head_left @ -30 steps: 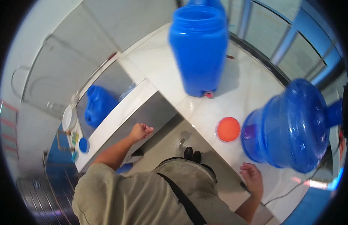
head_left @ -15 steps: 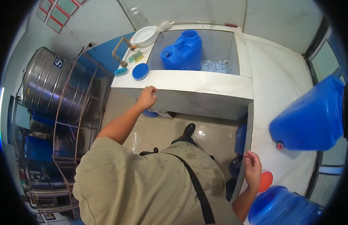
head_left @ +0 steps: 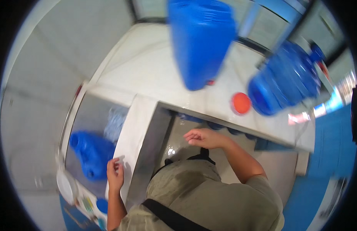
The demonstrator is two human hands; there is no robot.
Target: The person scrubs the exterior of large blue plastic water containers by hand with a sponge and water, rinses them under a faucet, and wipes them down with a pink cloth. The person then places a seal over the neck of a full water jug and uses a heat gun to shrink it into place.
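My left hand [head_left: 115,175] is beside the white front rim [head_left: 135,127] of a basin, its fingers loosely bent and nothing in them. Inside that basin a blue jerrycan [head_left: 95,152] lies close to this hand, near a crumpled light-blue cloth or plastic [head_left: 117,121]. My right hand [head_left: 203,138] hangs in front of my body, over the recess by the counter, empty, with fingers loosely stretched. Whether the left fingertips touch the rim, I cannot tell.
On the white counter [head_left: 147,57] stand a tall blue container [head_left: 201,46] with a small red cap, an orange-red round lid [head_left: 241,103] and a translucent blue water jug [head_left: 288,81]. A white bowl [head_left: 67,184] and blue lid [head_left: 102,205] lie past the basin.
My view has swung to the right, so the basin now sits at left and the tall container ahead. My right hand has come forward in front of my body. Both hands stay empty.
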